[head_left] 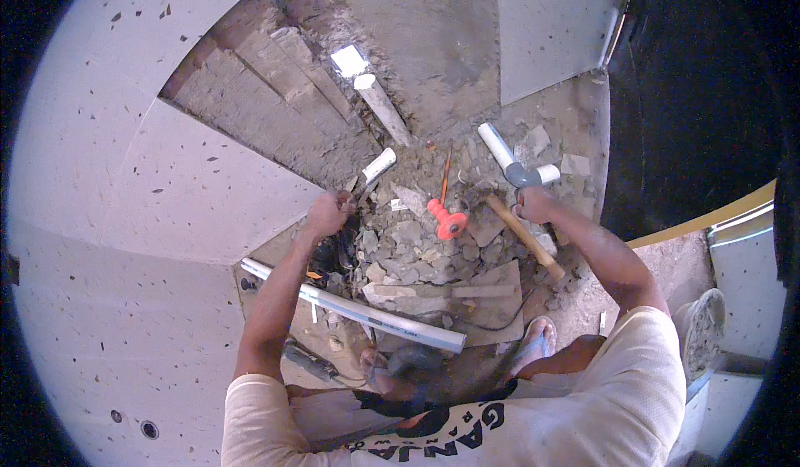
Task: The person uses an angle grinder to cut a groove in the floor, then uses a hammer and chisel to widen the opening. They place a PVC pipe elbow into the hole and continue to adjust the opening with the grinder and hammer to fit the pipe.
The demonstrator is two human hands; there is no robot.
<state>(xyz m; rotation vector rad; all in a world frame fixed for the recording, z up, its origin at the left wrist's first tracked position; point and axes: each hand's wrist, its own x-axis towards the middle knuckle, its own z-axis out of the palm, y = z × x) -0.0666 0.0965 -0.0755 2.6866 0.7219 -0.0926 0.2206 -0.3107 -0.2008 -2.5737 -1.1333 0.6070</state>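
A grey pipe elbow (522, 175) fitted with two white pipe pieces (497, 144) is seen at the right, on the far side of the broken rubble (417, 246). The right hand (536, 205) is placed just on the near side of this elbow, with its fingers curled downward; whether the elbow is touched or anything is pinched cannot be told. The far end of a wooden-handled hammer (527, 239) lies just left of those fingers, its handle slanted toward the near right.

The left hand (332, 211) is held low at the left edge of the rubble, its fingers bent in; what, if anything, is gripped by them cannot be made out. A short white pipe stub (379, 166) is found just beyond them, to the far right. Between the hands, a chisel with a red hand guard (447, 218) is laid on the rubble. A long white pipe (358, 307) is stretched across the near left.
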